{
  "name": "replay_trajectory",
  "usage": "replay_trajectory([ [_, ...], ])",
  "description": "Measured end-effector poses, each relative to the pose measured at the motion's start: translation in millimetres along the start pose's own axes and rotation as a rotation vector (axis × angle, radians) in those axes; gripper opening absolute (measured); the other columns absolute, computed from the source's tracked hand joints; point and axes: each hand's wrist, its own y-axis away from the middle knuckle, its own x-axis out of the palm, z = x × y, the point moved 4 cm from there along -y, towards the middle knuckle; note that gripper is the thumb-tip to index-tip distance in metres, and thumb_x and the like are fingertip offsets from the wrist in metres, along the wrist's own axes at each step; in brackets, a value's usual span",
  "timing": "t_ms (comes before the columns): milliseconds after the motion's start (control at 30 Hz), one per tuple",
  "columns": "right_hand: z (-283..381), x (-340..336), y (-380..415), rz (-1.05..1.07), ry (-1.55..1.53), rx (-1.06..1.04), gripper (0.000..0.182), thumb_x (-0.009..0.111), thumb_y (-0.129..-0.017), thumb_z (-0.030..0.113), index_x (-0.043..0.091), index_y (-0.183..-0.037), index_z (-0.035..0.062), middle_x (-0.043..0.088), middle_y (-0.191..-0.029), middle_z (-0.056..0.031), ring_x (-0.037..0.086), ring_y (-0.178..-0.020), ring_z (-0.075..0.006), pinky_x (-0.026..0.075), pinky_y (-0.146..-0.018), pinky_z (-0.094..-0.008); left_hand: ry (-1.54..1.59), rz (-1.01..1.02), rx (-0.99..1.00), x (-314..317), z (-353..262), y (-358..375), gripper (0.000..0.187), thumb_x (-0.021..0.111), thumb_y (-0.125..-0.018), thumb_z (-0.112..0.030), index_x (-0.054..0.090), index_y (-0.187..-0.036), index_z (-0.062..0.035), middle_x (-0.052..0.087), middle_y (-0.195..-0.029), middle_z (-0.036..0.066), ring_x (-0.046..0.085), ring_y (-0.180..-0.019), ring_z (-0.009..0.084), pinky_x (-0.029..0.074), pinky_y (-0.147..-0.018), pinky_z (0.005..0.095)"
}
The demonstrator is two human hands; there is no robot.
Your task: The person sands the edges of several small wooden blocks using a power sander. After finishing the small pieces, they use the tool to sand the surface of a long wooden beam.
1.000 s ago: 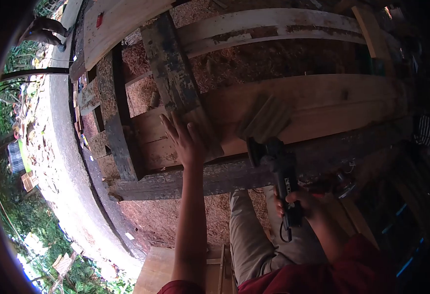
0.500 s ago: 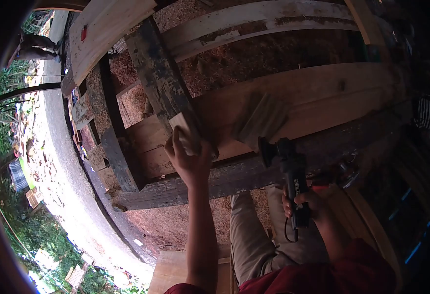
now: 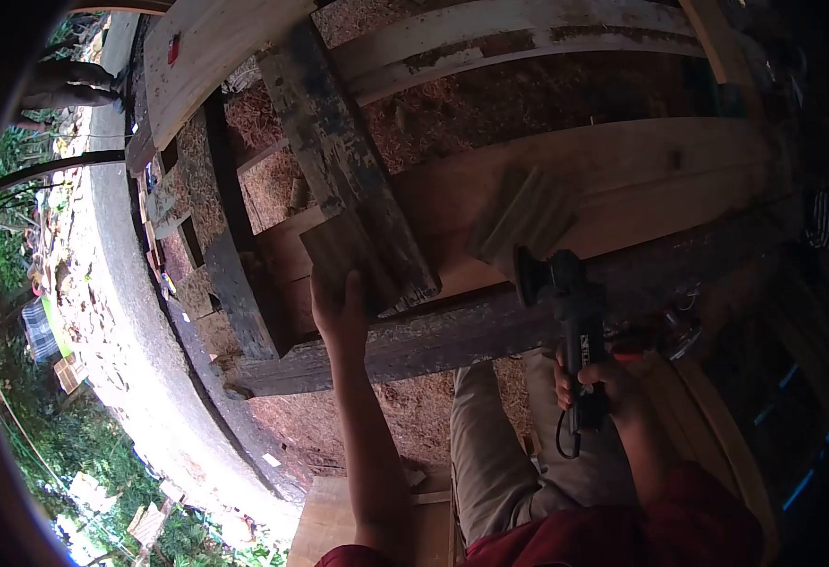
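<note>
My left hand point(image 3: 337, 307) grips a small grooved wooden block point(image 3: 339, 248), thumb laid over its near edge. The block rests against the near end of a dark, weathered plank point(image 3: 324, 128) with flaking paint. In my right hand point(image 3: 596, 380) is a black angle grinder point(image 3: 580, 326), fingers wrapped round its body. Its round disc head point(image 3: 530, 276) points up and left, at the edge of a second grooved block point(image 3: 528, 219) lying on a long brown board point(image 3: 622, 175).
A thick dark beam point(image 3: 452, 331) runs across in front of my legs. More planks cross over sawdust-covered ground point(image 3: 282, 411). A red object point(image 3: 173, 49) lies on a pale board point(image 3: 211, 47) at upper left. Someone's legs point(image 3: 69, 85) show beyond, beside a bright path point(image 3: 145, 359).
My left hand has shifted slightly left and turned the block, so its grooved face now shows instead of its pale side. The grinder stays in my right hand, little changed.
</note>
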Motion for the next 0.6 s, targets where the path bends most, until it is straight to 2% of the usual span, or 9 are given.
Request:
replay_trajectory([
  [100, -12, 2, -5, 0.044, -0.019, 0.024, 0.048, 0.077, -0.080, 0.015, 0.061, -0.124, 0.0040, 0.068, -0.092, -0.0101, 0.071, -0.080, -0.0255, 0.059, -0.077, -0.0442, 0.361, 0.082, -0.180, -7, 12, 3, 0.054, 0.059, -0.112, -0.010, 0.048, -0.164, 0.0026, 0.065, -0.149, 0.015, 0.062, -0.134, 0.0186, 0.049, -0.113, 0.0342],
  [200, -17, 13, -6, 0.027, 0.015, 0.031, 0.047, 0.076, -0.080, 0.013, 0.061, -0.123, 0.0040, 0.069, -0.092, -0.0104, 0.071, -0.080, -0.0256, 0.060, -0.077, -0.0441, 0.450, 0.175, -0.251, -5, 16, 12, 0.053, 0.053, -0.114, -0.007, 0.046, -0.166, 0.0016, 0.062, -0.153, 0.015, 0.059, -0.138, 0.0197, 0.046, -0.116, 0.0353],
  [300, -21, 22, -4, -0.066, 0.129, 0.000, 0.046, 0.077, -0.079, 0.011, 0.062, -0.122, 0.0049, 0.071, -0.093, -0.0101, 0.072, -0.081, -0.0259, 0.061, -0.077, -0.0437, 0.358, 0.215, -0.090, 9, 17, 21, 0.057, 0.057, -0.114, -0.010, 0.044, -0.169, -0.0017, 0.058, -0.157, 0.012, 0.058, -0.141, 0.0228, 0.047, -0.117, 0.0364],
  [400, -24, 24, -2, -0.183, 0.330, -0.060, 0.049, 0.080, -0.078, 0.008, 0.061, -0.123, 0.0044, 0.072, -0.093, -0.0094, 0.073, -0.081, -0.0235, 0.062, -0.077, -0.0425, 0.064, 0.144, 0.106, 14, 28, 14, 0.057, 0.055, -0.114, -0.010, 0.043, -0.170, -0.0052, 0.051, -0.160, 0.015, 0.051, -0.147, 0.0253, 0.044, -0.121, 0.0407],
  [500, -14, 45, -1, -0.344, 0.597, -0.171, 0.044, 0.083, -0.077, 0.006, 0.064, -0.117, 0.0045, 0.073, -0.092, -0.0067, 0.073, -0.080, -0.0185, 0.061, -0.076, -0.0391, -0.286, -0.185, 0.270, 12, 15, 10, 0.056, 0.054, -0.115, -0.015, 0.043, -0.170, -0.0084, 0.044, -0.163, 0.017, 0.044, -0.152, 0.0298, 0.041, -0.124, 0.0460],
  [600, -5, 68, -4, -0.435, 0.907, -0.324, 0.036, 0.084, -0.076, 0.005, 0.068, -0.109, 0.0048, 0.073, -0.089, -0.0042, 0.072, -0.079, -0.0140, 0.059, -0.075, -0.0356, 0.158, -0.135, -0.003, 7, 38, 26, 0.058, 0.056, -0.114, -0.017, 0.042, -0.170, -0.0086, 0.039, -0.169, 0.017, 0.039, -0.157, 0.0334, 0.038, -0.126, 0.0501],
])
